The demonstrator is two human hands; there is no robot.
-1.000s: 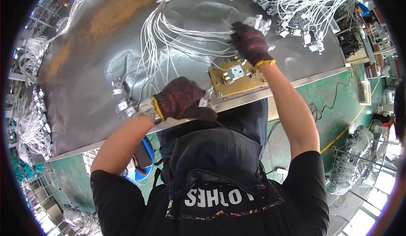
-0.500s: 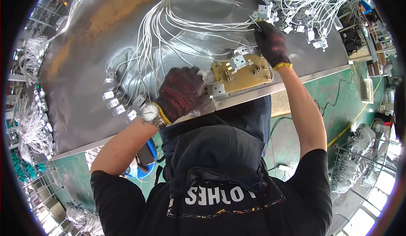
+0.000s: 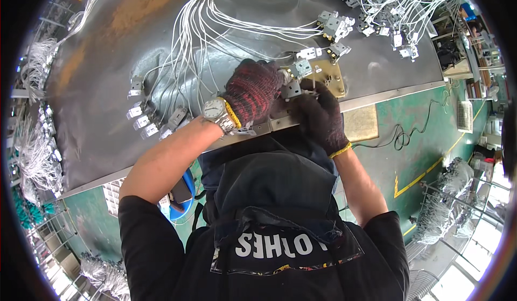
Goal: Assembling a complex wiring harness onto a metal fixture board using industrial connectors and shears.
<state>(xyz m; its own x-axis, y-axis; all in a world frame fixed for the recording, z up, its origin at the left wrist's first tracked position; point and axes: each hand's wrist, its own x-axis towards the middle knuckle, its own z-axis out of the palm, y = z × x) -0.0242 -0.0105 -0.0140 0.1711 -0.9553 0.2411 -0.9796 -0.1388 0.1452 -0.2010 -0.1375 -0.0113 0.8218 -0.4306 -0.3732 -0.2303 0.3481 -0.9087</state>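
My left hand (image 3: 254, 90), in a dark red and black knit glove, is closed, with its fingertips at a small grey metal-cased connector (image 3: 292, 90) near the table's front edge. My right hand (image 3: 321, 109), gloved alike, has its fingers bent together at the connector's right side; what they pinch is hidden. Just behind it lies a tan fixture board (image 3: 336, 80), partly covered by the hand. On the board sits another metal-cased connector (image 3: 304, 67). White wires (image 3: 199, 26) from a tied bundle run down behind my left hand and across to several connectors (image 3: 335, 26).
Several wired connectors (image 3: 142, 122) lie in a row left of my left hand. A larger heap of white-wired connectors (image 3: 398, 18) covers the table's far right. The metal table's front edge (image 3: 388, 93) runs close to my body. A blue bin (image 3: 186, 204) stands below at left.
My right hand has come from the far connectors down and left to beside my left hand. My left hand has moved up and right, over the board's left part.
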